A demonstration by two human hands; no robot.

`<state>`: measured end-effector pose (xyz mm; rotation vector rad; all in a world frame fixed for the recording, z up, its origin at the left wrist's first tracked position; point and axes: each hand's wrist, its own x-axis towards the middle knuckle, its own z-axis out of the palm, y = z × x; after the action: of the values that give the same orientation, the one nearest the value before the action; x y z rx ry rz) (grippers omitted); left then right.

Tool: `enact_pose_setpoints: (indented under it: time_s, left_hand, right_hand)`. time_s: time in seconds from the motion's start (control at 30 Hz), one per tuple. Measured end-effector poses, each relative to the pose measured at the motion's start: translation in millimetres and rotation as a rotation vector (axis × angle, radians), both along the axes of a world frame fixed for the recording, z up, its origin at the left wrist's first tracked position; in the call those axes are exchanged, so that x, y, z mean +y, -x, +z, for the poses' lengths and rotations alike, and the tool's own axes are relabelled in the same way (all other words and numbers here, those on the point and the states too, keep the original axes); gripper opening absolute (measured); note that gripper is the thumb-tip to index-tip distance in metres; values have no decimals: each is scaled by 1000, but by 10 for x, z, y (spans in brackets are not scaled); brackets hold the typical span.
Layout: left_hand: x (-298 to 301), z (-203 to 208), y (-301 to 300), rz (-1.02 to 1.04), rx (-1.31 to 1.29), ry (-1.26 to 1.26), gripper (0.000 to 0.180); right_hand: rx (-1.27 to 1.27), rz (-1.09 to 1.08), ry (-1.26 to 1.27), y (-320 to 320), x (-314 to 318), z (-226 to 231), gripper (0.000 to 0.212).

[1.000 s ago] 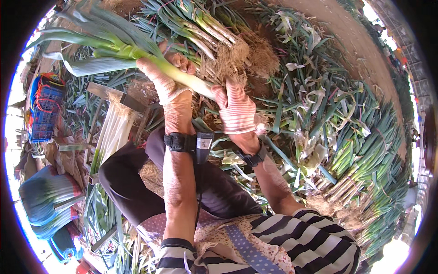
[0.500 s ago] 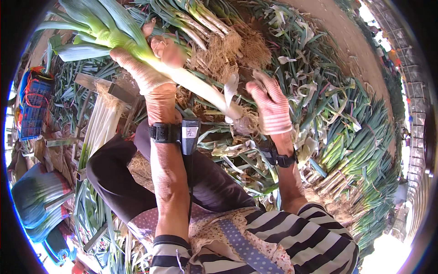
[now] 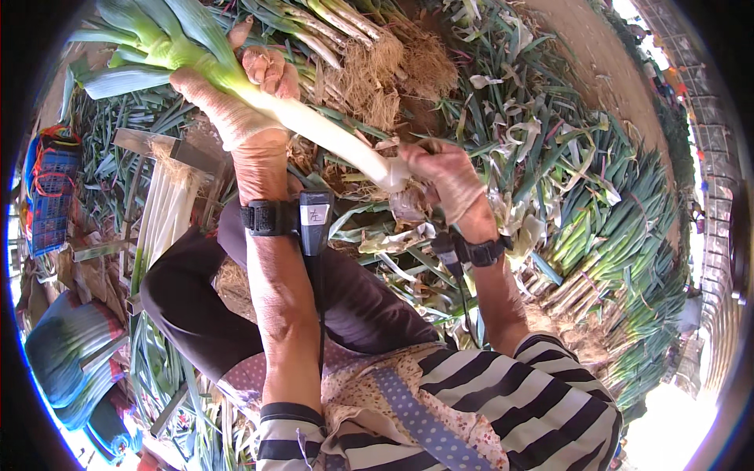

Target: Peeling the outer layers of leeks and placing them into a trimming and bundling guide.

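A thick leek [image 3: 330,135] slants across the upper middle, its green leaves at the upper left and its pale root end pointing right and down. Wrapped round the upper shank, just below the leaves, is my left hand [image 3: 241,110] in a pale, worn glove. My right hand [image 3: 449,174], gloved too, has its fingers curled and pressed together at the root end; whatever lies between the fingertips is mostly hidden. Below that end hang the roots [image 3: 408,202].
Untrimmed leeks with shaggy roots [image 3: 371,74] lie ahead. To the right are leaf scraps [image 3: 518,141] and a long pile of leeks [image 3: 605,251]. A metal rack [image 3: 188,154] with cleaned white leeks [image 3: 166,208] stands left, near a blue basket [image 3: 52,196].
My right hand has closed its spread fingers and moved left onto the leek's root end. My left hand and the leek have shifted slightly left in view.
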<state>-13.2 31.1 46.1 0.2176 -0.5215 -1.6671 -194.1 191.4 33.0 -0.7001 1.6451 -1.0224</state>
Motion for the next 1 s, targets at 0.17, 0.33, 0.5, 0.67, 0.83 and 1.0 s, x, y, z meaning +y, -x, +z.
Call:
enact_pose_setpoints:
  time_s: [0.17,0.33,0.5,0.67,0.83,1.0]
  left_hand:
    - [-12,-22,22,-58,52,16,94]
    - [-35,26,62,82,-52,-126,92]
    - [-154,-56,-68,36,73,-97,82]
    - [-158,-47,15,200,-94,-297,79]
    - [-174,-170,-81,283,-215,-413,72]
    - [35,-174,115,390,-417,-349,62]
  right_hand:
    - [-403,-253,-13,42,323,-293,18]
    - [-623,-317,55,295,687,-637,23]
    - [165,-276,-357,630,949,-1009,54]
    - [970,212,-186,1008,1247,-1056,63]
    - [1187,68,650,309,679,-106,87]
    - [1354,286,472,87,379,-96,60]
